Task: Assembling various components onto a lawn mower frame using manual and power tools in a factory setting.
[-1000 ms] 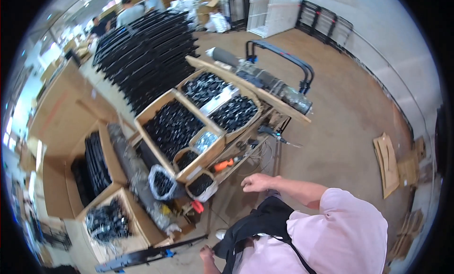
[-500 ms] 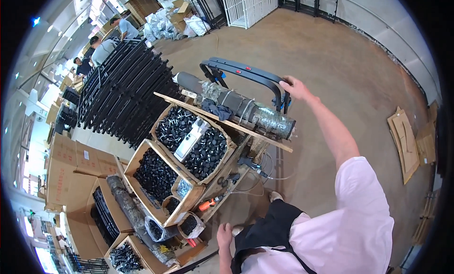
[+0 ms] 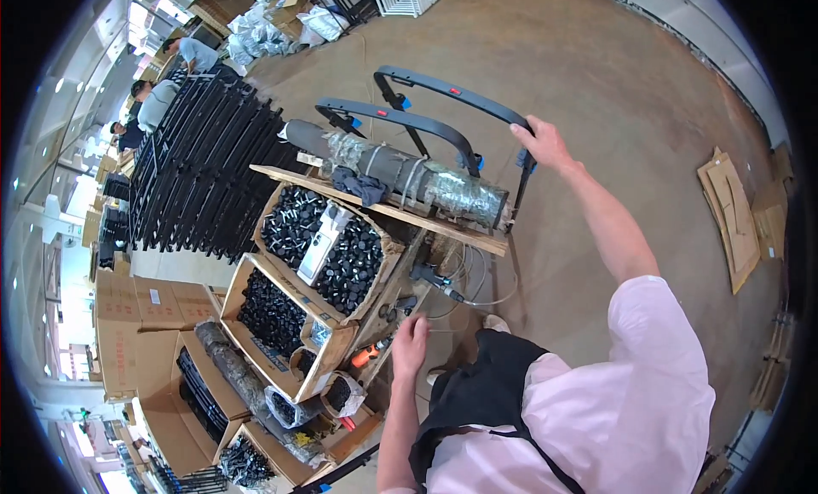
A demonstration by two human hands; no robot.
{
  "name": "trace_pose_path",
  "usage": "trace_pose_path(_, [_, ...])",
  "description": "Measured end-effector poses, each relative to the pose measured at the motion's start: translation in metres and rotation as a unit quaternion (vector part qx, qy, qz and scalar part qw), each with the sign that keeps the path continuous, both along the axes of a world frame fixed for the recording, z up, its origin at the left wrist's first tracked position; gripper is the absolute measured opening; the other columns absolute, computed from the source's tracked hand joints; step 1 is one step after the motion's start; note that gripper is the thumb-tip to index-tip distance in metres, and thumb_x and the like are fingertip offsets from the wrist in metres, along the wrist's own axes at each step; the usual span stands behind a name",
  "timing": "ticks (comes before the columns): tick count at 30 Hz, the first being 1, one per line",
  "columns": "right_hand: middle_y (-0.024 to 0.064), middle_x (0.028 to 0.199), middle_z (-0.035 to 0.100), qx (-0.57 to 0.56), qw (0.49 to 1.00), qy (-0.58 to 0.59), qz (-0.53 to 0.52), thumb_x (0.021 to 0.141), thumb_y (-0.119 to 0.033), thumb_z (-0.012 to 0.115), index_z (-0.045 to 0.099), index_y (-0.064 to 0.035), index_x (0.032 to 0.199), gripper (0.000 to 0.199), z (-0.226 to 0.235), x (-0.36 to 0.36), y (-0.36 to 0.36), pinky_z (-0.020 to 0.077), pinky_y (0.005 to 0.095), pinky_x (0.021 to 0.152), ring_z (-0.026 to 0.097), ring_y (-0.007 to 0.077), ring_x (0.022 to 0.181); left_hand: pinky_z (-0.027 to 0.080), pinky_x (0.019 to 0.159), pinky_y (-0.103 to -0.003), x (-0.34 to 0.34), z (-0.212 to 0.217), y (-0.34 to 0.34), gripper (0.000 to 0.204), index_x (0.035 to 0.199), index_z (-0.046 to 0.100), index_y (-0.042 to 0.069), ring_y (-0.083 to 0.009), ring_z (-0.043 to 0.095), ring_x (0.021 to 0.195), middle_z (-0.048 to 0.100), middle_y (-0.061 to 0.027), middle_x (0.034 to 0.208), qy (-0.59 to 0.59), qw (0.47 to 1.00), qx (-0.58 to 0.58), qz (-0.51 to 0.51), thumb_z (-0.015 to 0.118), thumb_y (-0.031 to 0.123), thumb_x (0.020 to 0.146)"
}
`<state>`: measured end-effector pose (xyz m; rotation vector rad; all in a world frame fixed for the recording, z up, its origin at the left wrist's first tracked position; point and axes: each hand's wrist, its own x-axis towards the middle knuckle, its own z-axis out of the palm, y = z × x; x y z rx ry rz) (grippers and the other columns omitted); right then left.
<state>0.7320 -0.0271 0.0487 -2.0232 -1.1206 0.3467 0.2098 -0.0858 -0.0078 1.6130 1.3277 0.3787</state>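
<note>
My right hand point(image 3: 545, 143) grips the right end of a black U-shaped tube frame point(image 3: 452, 89) with blue fittings and a small red label. A second, matching black frame point(image 3: 400, 117) stands just nearer and to the left, apart from the first. It is behind a thick wrapped roll point(image 3: 400, 170) lying along a wooden plank. My left hand point(image 3: 410, 345) is low in front of my body with its fingers curled, and I see nothing in them. Beside it lie an orange-and-black power tool point(image 3: 366, 355) and a black air tool point(image 3: 436, 278) with a hose.
Cartons of black knobs point(image 3: 358, 260) and small black parts point(image 3: 271, 311) sit left of my left hand. Behind them rises a tall stack of black frames point(image 3: 204, 162), with several people beyond. Flattened cardboard point(image 3: 730, 221) lies on the floor at right.
The two black frames, close together before, now stand apart, the gripped one farther away. My left hand has risen forward toward the tools. The whole view has shifted slightly.
</note>
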Motion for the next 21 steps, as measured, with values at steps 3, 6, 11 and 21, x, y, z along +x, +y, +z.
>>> trace_pose_path(3, [0.0215,0.084,0.068,0.006,1.000,0.002,-0.024,0.099,-0.059,0.061,0.064,0.0007,0.094,0.060,-0.009,0.001,-0.058,0.0518,0.0481,0.077,0.068,0.0366,0.083,0.054,0.086,-0.032,0.091,0.002,0.022,0.035,0.123,0.070,0.001,-0.0155,0.068,0.092,0.074,-0.0085,0.099,-0.070,0.994,-0.025,-0.083,0.060,0.030,0.107])
trace_pose_path(6, [0.0176,0.076,0.065,0.012,0.997,0.050,-0.064,0.097,-0.056,0.067,0.058,0.0008,0.084,0.059,-0.005,-0.031,-0.122,0.0493,0.0434,0.067,0.063,0.0265,0.070,0.054,0.083,-0.032,0.209,0.024,0.023,0.041,0.122,0.068,-0.002,-0.0144,0.067,0.092,0.072,-0.0048,0.098,-0.161,0.971,-0.042,-0.169,0.059,0.036,0.109])
trace_pose_path(11, [0.0097,0.091,0.071,0.103,0.948,0.289,-0.083,0.102,-0.042,0.068,0.066,0.0001,0.099,0.042,-0.014,-0.105,-0.194,0.0531,0.0359,0.068,0.070,0.0179,0.087,0.055,0.069,-0.034,0.323,0.067,0.005,0.040,0.115,0.063,0.008,-0.0182,0.065,0.074,0.065,-0.0033,0.086,-0.442,0.818,-0.368,-0.011,0.064,0.047,0.106])
trace_pose_path(21, [0.0200,0.114,0.071,-0.102,0.561,0.694,-0.439,0.104,-0.073,0.039,0.063,0.0011,0.114,0.078,-0.310,-0.160,-0.392,0.0589,0.0484,0.085,0.071,0.0366,0.099,0.034,0.038,-0.029,0.323,0.137,-0.084,0.033,0.097,0.048,0.014,-0.0076,0.042,0.046,0.048,0.0032,0.070,-0.364,0.837,-0.404,-0.063,0.063,0.042,0.107])
